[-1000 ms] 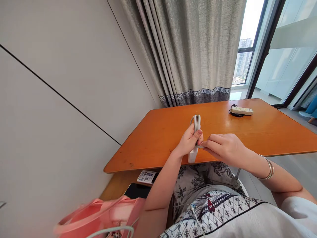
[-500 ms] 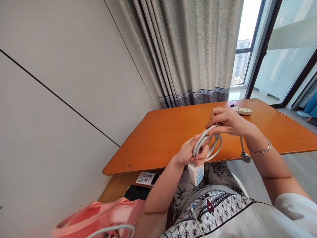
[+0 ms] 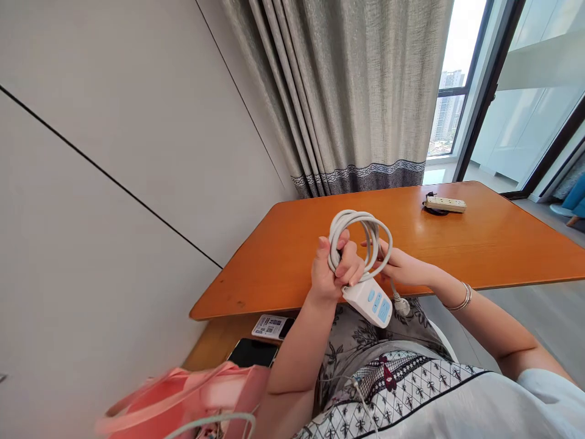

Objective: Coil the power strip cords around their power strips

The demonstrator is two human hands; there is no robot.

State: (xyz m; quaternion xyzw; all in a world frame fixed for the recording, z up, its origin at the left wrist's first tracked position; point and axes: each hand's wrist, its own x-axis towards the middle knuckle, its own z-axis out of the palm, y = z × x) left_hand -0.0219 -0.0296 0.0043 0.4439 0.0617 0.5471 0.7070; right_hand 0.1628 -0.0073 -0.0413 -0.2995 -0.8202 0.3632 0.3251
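A white cable [image 3: 354, 216] is wound in several loops above the front edge of the wooden table. My left hand [image 3: 339, 265] is closed around the left side of these loops. Below it hangs the white power strip [image 3: 369, 302] with blue socket faces, joined to the cable. At the right side of the coil is my right hand [image 3: 397, 263], its fingers partly behind the loops and holding the cable there. The plug [image 3: 401, 305] dangles under my right hand on a short length of cable.
On the orange-brown table [image 3: 292, 244], a second power strip [image 3: 445, 204] with a dark cord lies at the far right. A pink bag [image 3: 201, 396], a black phone [image 3: 253, 353] and a white card with printed codes [image 3: 269, 327] are at the lower left.
My left hand has risen and turned, lifting the coil upright. The power strip has swung to show its blue sockets. My right hand has moved down and left, bringing the plug with it.
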